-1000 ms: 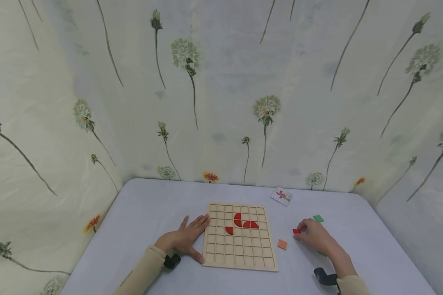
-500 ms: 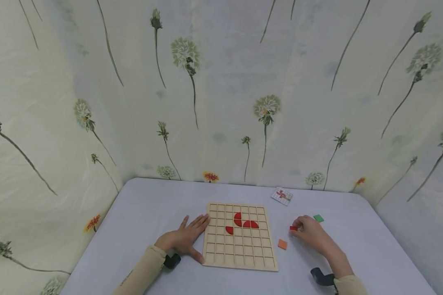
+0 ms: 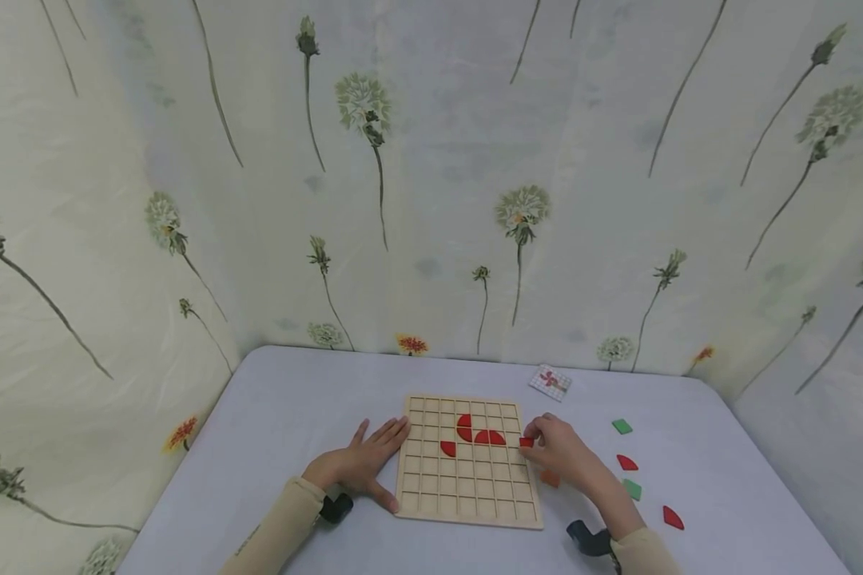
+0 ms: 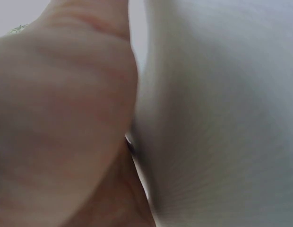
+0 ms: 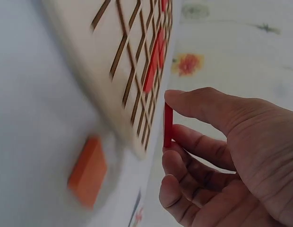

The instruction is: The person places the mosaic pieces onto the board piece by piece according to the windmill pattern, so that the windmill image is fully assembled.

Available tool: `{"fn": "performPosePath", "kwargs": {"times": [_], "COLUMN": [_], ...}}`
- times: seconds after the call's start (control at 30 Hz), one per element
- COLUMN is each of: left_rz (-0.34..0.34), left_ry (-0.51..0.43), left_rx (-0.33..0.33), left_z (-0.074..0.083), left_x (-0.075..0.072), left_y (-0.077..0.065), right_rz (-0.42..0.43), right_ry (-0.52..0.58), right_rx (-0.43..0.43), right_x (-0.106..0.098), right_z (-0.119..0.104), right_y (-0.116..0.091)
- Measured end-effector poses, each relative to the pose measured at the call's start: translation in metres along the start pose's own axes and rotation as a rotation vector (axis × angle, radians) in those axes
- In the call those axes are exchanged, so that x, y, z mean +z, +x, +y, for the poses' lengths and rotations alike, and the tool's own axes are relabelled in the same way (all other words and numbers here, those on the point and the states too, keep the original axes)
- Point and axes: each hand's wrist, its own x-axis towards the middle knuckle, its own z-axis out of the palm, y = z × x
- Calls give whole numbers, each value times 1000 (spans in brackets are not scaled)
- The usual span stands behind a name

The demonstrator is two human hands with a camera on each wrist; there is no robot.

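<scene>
A wooden grid board (image 3: 467,479) lies on the table with several red quarter-round tiles (image 3: 449,449) set in its squares. The left hand (image 3: 363,465) rests with spread fingers along the board's left edge, its thumb by the lower left corner. At the board's right edge the right hand (image 3: 562,452) pinches a red tile (image 5: 168,125) between thumb and fingers, raised off the table. The held tile shows edge-on in the right wrist view, so its full outline is hidden. Palm skin and pale cloth fill the left wrist view.
An orange square tile (image 5: 89,172) lies beside the board, partly under the right hand. Right of the forearm are green tiles (image 3: 622,426) and red quarter-round tiles (image 3: 673,517). A patterned card (image 3: 550,382) lies behind. A flowered cloth (image 3: 431,200) hangs beyond the table.
The right hand has moved left with the red tile, from the table's right side to the board's right edge. Tiles once hidden beneath that arm now show. The left hand stays put.
</scene>
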Motion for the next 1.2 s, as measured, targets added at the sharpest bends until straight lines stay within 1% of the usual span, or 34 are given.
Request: {"fn": "performPosePath", "kwargs": {"times": [0.13,0.27,0.43,0.5,0.63,0.77,1.03,1.2], "left_rz": [-1,-4,-1,0,1,3,4,8], "left_ry": [4,-1,-4,-4,0,10,20,21], "left_rx": [-6,-9,-7,-6,-1,4,5,2], "left_z": [0,0,-1,-2,-3,-4,-3,-2], "left_x": [2,3,3,4,4,4,2,3], "left_y": [1,2,2,2,2,2,2,1], "right_rz": [-18,-8,1,-6,-34,-60,-81,-64], "right_ry": [16,12,-14,-7,-23,-52,-46,-45], "right_rx": [-43,-111,-193,-220,-259,-293,-312,-288], "right_x": [14,25,36,39,45,50,54,57], "right_z": [-17,-31,-47,-53,-61,-65,-66,-64], "right_y": [4,7,9,9,9,8,8,11]}}
